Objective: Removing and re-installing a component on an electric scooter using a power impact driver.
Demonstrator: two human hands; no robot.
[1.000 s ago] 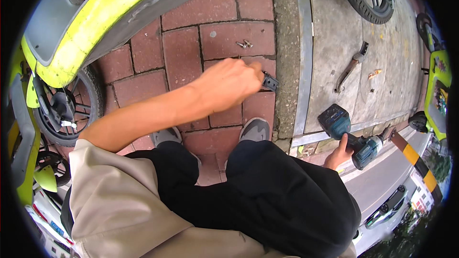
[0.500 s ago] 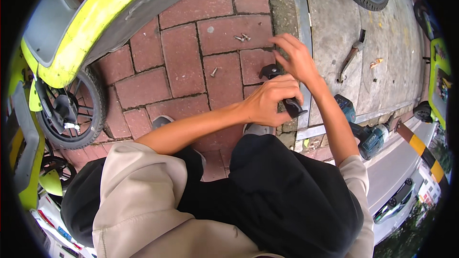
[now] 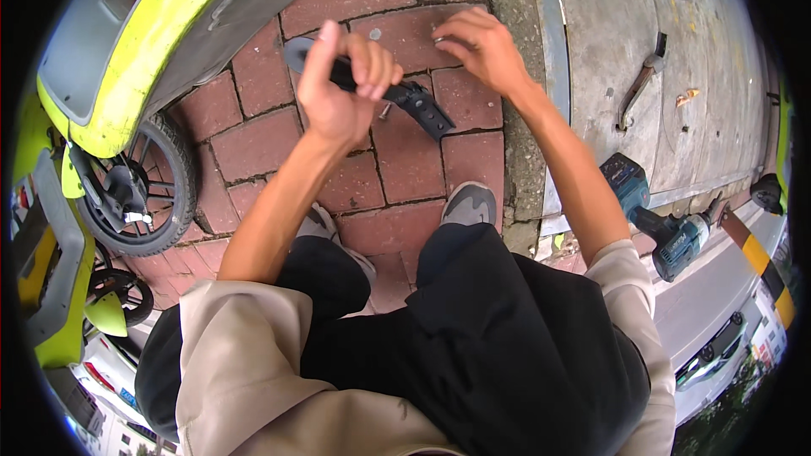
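My left hand (image 3: 342, 89) is wrapped round a long black bracket-like part (image 3: 427, 114). Its flat, holed end points toward my right shoe; a rounded grey-black end sticks out beyond my thumb. Over the red bricks, my right hand (image 3: 481, 46) is closed in a pinch, with a small silver bit, seemingly a screw (image 3: 439, 40), at its fingertips. Another loose screw (image 3: 385, 111) lies on the bricks beside the black part.
Yellow-green bodywork (image 3: 160, 42) of a two-wheeler fills the upper left, its wheel (image 3: 160, 186) below. To the right are a teal cordless drill (image 3: 667, 241) and a hammer-like tool (image 3: 639, 89) on concrete slabs. My shoes (image 3: 470, 204) stand on the bricks.
My left hand has carried the black part left and forward, from near my right shoe to over the bricks. My right hand has moved forward and left to where several screws lay and closed.
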